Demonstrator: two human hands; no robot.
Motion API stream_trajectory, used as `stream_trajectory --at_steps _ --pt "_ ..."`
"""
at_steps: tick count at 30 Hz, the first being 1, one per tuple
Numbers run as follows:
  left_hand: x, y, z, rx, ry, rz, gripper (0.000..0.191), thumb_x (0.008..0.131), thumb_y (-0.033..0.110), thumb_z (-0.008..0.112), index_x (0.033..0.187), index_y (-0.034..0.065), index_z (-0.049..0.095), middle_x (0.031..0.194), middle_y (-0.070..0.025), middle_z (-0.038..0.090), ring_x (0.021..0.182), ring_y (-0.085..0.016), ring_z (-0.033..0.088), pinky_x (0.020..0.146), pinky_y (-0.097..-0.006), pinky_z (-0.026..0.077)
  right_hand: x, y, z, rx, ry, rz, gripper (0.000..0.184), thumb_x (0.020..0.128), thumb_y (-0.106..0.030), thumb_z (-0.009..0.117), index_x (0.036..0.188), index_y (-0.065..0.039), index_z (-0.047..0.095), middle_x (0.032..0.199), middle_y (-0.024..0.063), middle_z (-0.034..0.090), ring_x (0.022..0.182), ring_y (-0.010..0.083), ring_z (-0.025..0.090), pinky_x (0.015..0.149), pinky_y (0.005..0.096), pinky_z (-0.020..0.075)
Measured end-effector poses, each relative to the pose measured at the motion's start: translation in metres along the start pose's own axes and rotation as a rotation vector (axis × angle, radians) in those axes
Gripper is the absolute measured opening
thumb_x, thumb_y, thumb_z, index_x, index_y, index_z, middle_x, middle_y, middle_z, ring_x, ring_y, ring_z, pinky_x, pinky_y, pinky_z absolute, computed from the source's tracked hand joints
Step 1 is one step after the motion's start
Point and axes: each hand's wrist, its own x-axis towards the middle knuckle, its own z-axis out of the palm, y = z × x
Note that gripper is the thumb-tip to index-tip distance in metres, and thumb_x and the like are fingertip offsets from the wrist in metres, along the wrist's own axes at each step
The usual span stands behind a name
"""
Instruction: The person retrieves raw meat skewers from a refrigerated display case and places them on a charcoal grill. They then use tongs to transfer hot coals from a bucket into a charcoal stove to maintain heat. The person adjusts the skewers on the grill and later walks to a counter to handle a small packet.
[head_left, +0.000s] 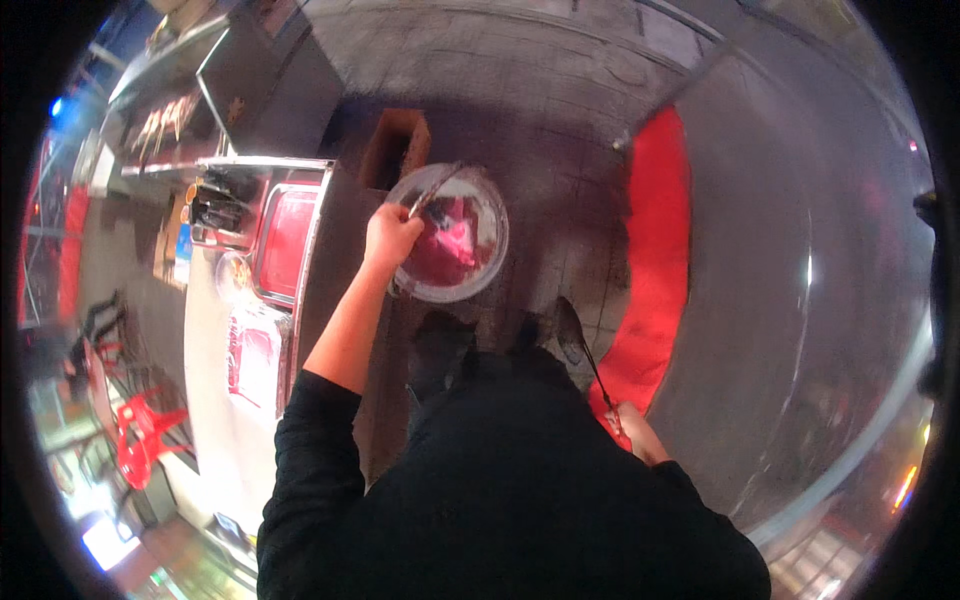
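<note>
My left hand (392, 232) reaches out over the near-left part of a round, pale plastic tub (499, 259). Its fingers grip a thin metal utensil (437, 189), perhaps tongs, that slants across the tub's far-left side. Inside the tub are a dark reddish content and a bright pink patch (456, 238); blur hides what they are. Low on my right side, my right hand (634, 429) grips the thin handle of a dark, oval-headed ladle or large spoon (570, 328). The ladle's head hangs apart from the tub.
A counter (214, 360) along the left holds a rectangular metal tray (289, 240), a foil-like tray (259, 352), a clear bowl (233, 276) and dark containers (217, 208). A cardboard box (394, 146) stands beyond the tub. Red cloth (660, 225) edges a grey sheet (765, 262) at right.
</note>
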Motion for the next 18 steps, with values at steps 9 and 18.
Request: stream_trajectory --at_steps 9,18 --pt "0.255 0.021 -0.038 -0.080 0.180 -0.139 0.025 0.068 0.020 0.065 0.076 -0.0037 0.067 0.081 -0.0238 0.064 0.081 -0.034 0.065 0.074 -0.0401 0.050 0.109 -0.353 -0.068 -0.343 -0.011 -0.129 0.040 0.090 -0.024 0.037 0.056 -0.008 0.049 0.046 0.0075 0.046 0.035 0.0177 0.042 0.034 0.0326 0.0303" --pt "0.439 -0.043 -0.063 0.134 0.290 -0.239 0.025 0.066 0.020 0.067 0.075 -0.0027 0.067 0.085 -0.0239 0.064 0.084 -0.039 0.063 0.077 -0.0439 0.049 0.227 -0.614 -0.066 -0.408 0.070 0.008 0.029 0.088 -0.017 0.050 0.061 -0.008 0.054 0.049 0.0053 0.046 0.035 0.0193 0.042 0.034 0.0335 0.0318"
